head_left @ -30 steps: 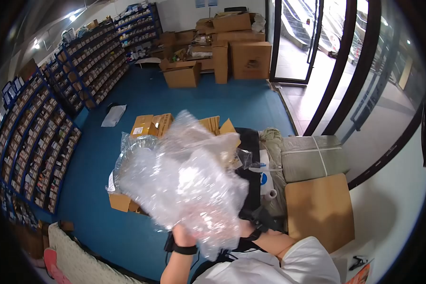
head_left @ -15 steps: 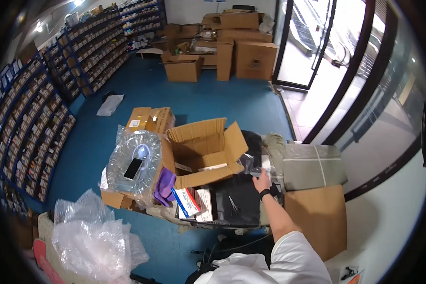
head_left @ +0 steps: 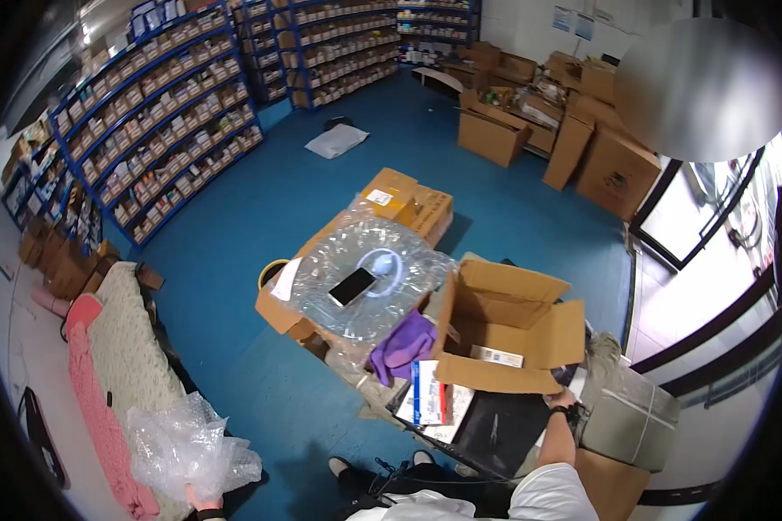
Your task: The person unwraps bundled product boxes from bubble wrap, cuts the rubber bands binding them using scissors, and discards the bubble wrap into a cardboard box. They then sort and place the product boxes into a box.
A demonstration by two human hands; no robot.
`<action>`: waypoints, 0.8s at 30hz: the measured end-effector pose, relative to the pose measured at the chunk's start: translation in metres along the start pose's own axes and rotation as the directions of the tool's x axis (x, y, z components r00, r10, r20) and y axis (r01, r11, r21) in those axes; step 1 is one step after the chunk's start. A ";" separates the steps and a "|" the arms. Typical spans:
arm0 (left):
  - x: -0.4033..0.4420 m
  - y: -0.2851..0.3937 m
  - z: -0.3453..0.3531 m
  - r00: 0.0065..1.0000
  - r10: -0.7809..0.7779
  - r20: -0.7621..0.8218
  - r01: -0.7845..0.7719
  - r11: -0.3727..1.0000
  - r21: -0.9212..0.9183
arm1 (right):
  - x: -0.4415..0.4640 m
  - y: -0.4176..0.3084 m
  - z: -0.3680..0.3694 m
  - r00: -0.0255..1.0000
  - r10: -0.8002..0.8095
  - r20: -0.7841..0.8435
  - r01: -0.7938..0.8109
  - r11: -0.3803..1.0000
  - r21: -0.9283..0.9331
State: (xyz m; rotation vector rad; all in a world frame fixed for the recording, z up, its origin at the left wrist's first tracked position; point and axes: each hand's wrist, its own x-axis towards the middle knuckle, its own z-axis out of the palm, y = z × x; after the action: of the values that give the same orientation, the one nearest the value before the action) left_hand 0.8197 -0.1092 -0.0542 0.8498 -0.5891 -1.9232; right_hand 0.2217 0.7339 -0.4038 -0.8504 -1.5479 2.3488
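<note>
My left hand (head_left: 203, 498) is at the bottom edge, closed on the lower part of a crumpled sheet of clear bubble wrap (head_left: 187, 447). The wrap hides most of its fingers. My right hand (head_left: 560, 400), with a dark band at the wrist, is at the near right corner of an open cardboard box (head_left: 495, 375). Its fingers look curled; what they hold, if anything, is hidden. Inside the box lies a small white carton (head_left: 497, 356). Beside the box are purple gloves (head_left: 406, 346), a blue, white and red carton (head_left: 428, 395) and scissors (head_left: 494, 430) on a black surface.
A phone (head_left: 352, 286) rests on a plastic-wrapped bundle (head_left: 321, 256), with taped cartons (head_left: 400, 204) behind it. A strapped grey-green package (head_left: 632, 417) stands to the right. A patterned padded surface (head_left: 135, 347) is at left. Stocked shelves (head_left: 165, 113) line the far left.
My view has swung left. My left hand has come into view holding the bubble wrap. My right hand now sits closer to the box's near corner.
</note>
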 end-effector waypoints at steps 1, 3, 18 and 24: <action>0.012 -0.002 -0.009 0.999 0.019 0.032 -0.019 1.000 -0.024 | -0.018 -0.019 0.012 0.998 0.071 -0.001 -0.070 0.994 0.088; 0.045 0.015 -0.030 0.945 -0.263 -0.196 0.145 0.870 -0.471 | -0.113 -0.072 0.062 0.957 -0.234 0.170 0.160 -0.058 -0.985; 0.228 0.066 0.012 0.967 -0.107 -0.233 0.097 0.994 -0.056 | -0.212 -0.107 0.162 0.952 -0.298 0.068 0.112 0.134 -0.985; 0.204 0.060 0.015 0.965 -0.005 -0.261 0.029 0.995 0.091 | -0.170 -0.091 0.203 0.952 -0.284 0.115 0.145 0.089 -0.985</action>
State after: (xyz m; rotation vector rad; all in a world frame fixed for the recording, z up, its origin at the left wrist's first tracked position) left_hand 0.7735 -0.3171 -0.0681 1.1501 -0.5168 -1.7718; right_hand 0.2329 0.5376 -0.2050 -0.7530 -2.9201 0.6479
